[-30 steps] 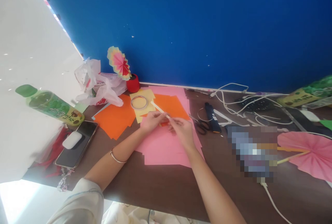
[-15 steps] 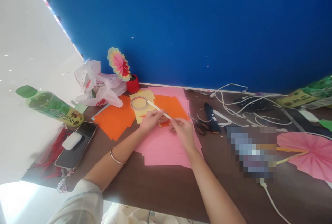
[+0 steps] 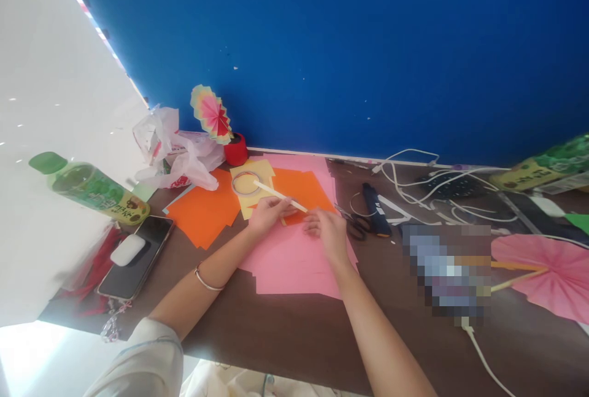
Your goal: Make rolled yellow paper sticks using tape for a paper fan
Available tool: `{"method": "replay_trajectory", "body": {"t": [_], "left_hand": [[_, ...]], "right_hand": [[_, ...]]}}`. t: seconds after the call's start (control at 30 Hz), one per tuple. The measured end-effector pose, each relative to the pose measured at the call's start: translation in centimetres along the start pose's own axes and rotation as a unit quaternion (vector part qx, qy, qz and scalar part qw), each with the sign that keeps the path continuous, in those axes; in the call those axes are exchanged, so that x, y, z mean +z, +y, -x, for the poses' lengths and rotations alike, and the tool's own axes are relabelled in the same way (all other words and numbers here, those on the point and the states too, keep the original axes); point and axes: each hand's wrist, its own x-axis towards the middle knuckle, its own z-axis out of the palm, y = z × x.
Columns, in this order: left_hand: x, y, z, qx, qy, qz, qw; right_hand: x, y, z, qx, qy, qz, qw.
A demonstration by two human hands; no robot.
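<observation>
A narrow, stiff pale-yellow strip (image 3: 271, 191) slants down to the right above the coloured papers. My left hand (image 3: 269, 213) pinches it near its middle between thumb and fingers. At its lower right end the fingers of my right hand (image 3: 324, 228) close on the strip, partly hiding that end. Below lie an orange paper sheet (image 3: 313, 188) and pink paper sheets (image 3: 294, 268). The strip's far end points over a tape ring (image 3: 234, 185) resting on yellow paper (image 3: 264, 168). Black-handled scissors (image 3: 358, 228) lie right of my right hand.
A green bottle (image 3: 87, 188) and a phone (image 3: 150, 262) bearing a white case (image 3: 127, 250) lie left. Behind are a plastic bag (image 3: 193, 158) and a red pot (image 3: 235, 150) holding a paper fan (image 3: 211, 115). White cables (image 3: 400, 182) and a pink fan (image 3: 552, 274) are right.
The strip has shifted slightly left and lies a little flatter. My right hand's fingers have curled in more at its lower end, while my left hand has stayed nearly in place.
</observation>
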Motion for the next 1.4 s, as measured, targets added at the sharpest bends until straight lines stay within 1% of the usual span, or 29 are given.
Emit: {"method": "replay_trajectory", "body": {"t": [0.1,0.2,0.27,0.43,0.53,0.63,0.7,0.87,0.97,1.1,1.17,1.27,1.4], "left_hand": [[-0.1,0.1,0.1,-0.008,-0.023,-0.007,1.000],[-0.2,0.2,0.1,-0.011,-0.055,-0.027,0.998],[-0.1,0.2,0.2,-0.008,-0.059,-0.041,0.997],[0.0,0.4,0.3,-0.017,-0.051,-0.067,0.996],[0.1,0.4,0.2,-0.019,-0.050,-0.031,0.998],[0.1,0.6,0.2,-0.022,-0.048,0.014,0.998],[0.1,0.8,0.2,-0.023,-0.041,0.044,0.998],[0.0,1.1,-0.1,-0.012,0.015,0.128,0.992],[-0.4,1.0,-0.4,0.005,0.046,0.144,0.988],[-1.2,1.2,-0.9,0.031,0.101,0.156,0.982],[-1.4,1.4,-1.0,0.037,0.107,0.153,0.982],[-1.3,1.3,-0.9,0.034,0.099,0.123,0.987],[-1.0,0.9,-0.7,0.026,0.076,0.062,0.995]], "right_hand": [[0.0,-0.1,0.1,-0.017,-0.028,-0.019,0.999],[0.2,-0.3,0.5,-0.031,-0.068,0.022,0.997],[0.4,-0.3,0.7,-0.041,-0.073,0.054,0.995],[0.5,-0.4,1.0,-0.072,-0.074,0.092,0.990],[0.3,-0.6,1.0,-0.088,-0.091,0.104,0.987],[0.1,-0.8,1.0,-0.091,-0.115,0.095,0.985],[-0.1,-0.7,0.9,-0.089,-0.119,0.089,0.985],[-0.8,-0.2,-0.2,-0.082,-0.107,0.086,0.987],[-1.5,0.0,-0.9,-0.089,-0.086,0.100,0.987],[-2.5,-0.2,-1.4,-0.113,-0.064,0.133,0.983],[-2.9,-0.5,-1.5,-0.115,-0.063,0.139,0.982],[-3.4,-0.7,-1.8,-0.122,-0.052,0.128,0.983],[-4.3,-0.5,-2.7,-0.135,-0.002,0.119,0.984]]}}
